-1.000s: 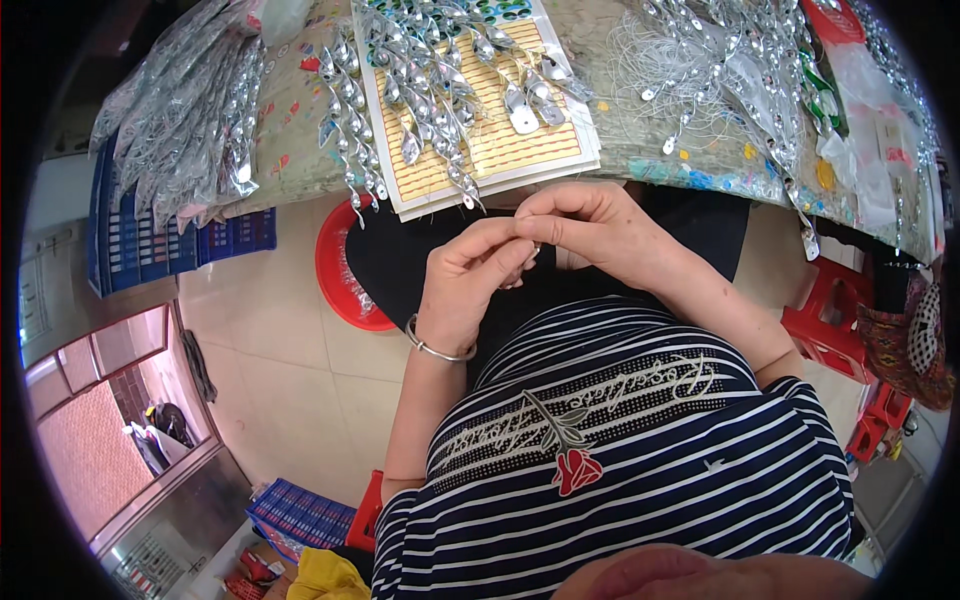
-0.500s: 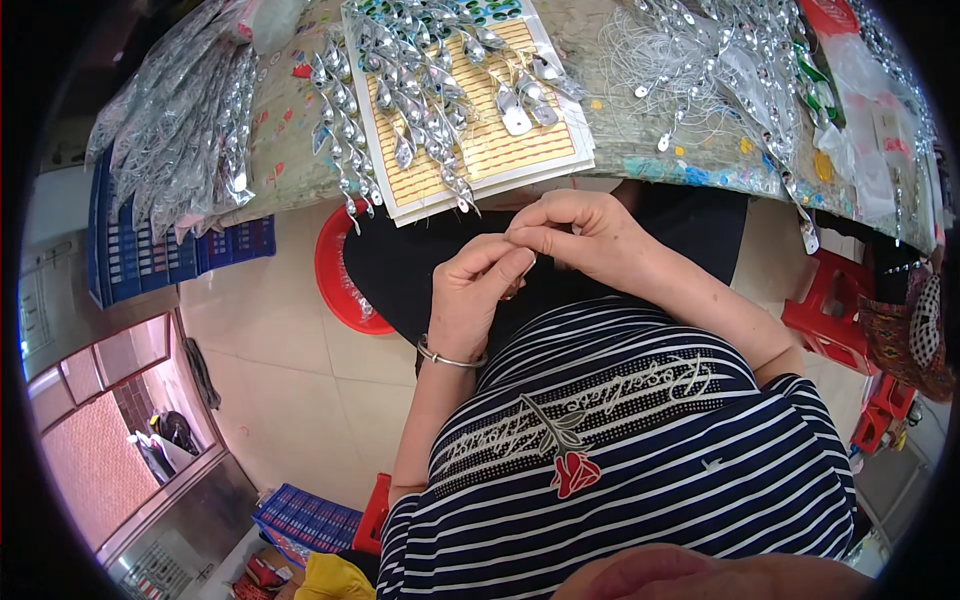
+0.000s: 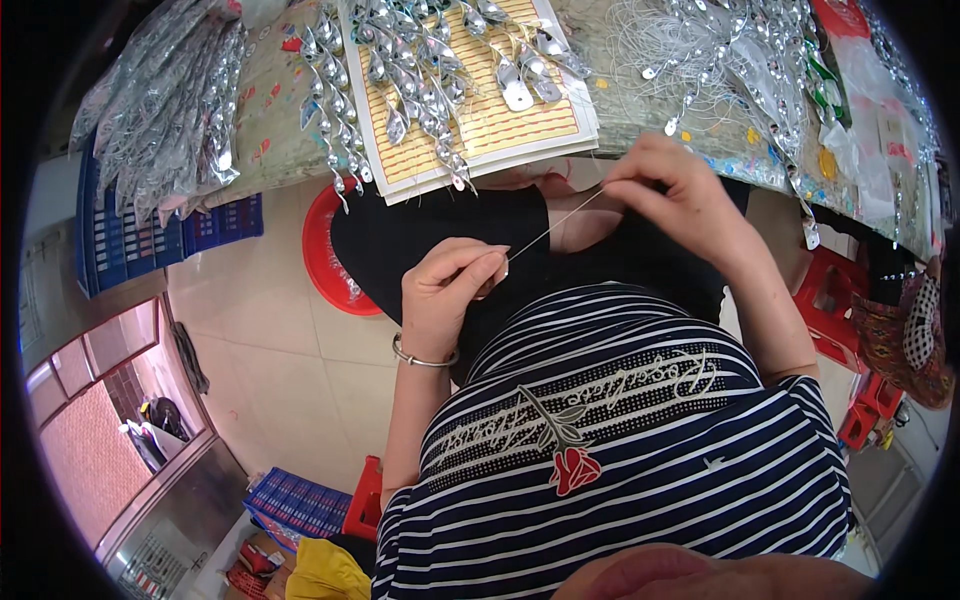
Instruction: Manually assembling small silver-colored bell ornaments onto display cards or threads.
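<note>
Far left: a heap of silver pieces in clear plastic (image 3: 165, 115) on the paint-spotted worktop (image 3: 268, 125); blue case (image 3: 125, 235) below it. Next, a red basin (image 3: 316, 245) stands on the floor, under silver twisted strands (image 3: 333, 95) that overhang the worktop edge. Left hand (image 3: 435, 290): thumb and index finger pressed together, pinching one end of a thin thread (image 3: 555, 222); whatever else the curled fingers hold is hidden. Thread runs taut, slanting up to the right, below printed sheets (image 3: 520, 132) bearing more strands. Right hand (image 3: 672, 190): thumb and index finger pinch the thread's upper part. Beyond, a tangle of white threads (image 3: 650, 50).
</note>
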Demonstrator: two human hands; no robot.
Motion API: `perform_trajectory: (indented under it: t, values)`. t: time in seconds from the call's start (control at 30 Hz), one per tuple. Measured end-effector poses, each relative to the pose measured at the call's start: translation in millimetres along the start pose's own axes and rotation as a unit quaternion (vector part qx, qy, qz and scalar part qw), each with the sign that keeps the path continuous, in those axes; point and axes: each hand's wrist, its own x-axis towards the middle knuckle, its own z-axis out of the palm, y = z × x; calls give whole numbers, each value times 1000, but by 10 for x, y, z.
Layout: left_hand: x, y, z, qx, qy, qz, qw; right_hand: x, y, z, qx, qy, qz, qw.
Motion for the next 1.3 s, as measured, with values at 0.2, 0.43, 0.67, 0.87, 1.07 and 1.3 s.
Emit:
perform_trajectory:
  t: [0.2, 0.43, 0.67, 0.87, 1.07, 1.3]
  values:
    - [17, 43, 38, 45, 19, 7, 999, -83, -95, -80, 8, 53, 13, 998]
    - [251, 249, 299, 17, -3, 53, 998, 144, -462, 228, 100, -16, -25, 995]
    - [207, 168, 264, -102, -22, -11, 995, 220, -365, 305, 75, -5, -67, 995]
    - [175, 136, 202, -81, -35, -17, 996, 208, -267, 148, 90, 53, -31, 994]
    - [163, 123, 214, -71, -59, -29, 995, 167, -158, 79, 114, 81, 0, 990]
    - [139, 98, 221, -77, -66, -50, 994, 163, -164, 74, 231, 71, 66, 968]
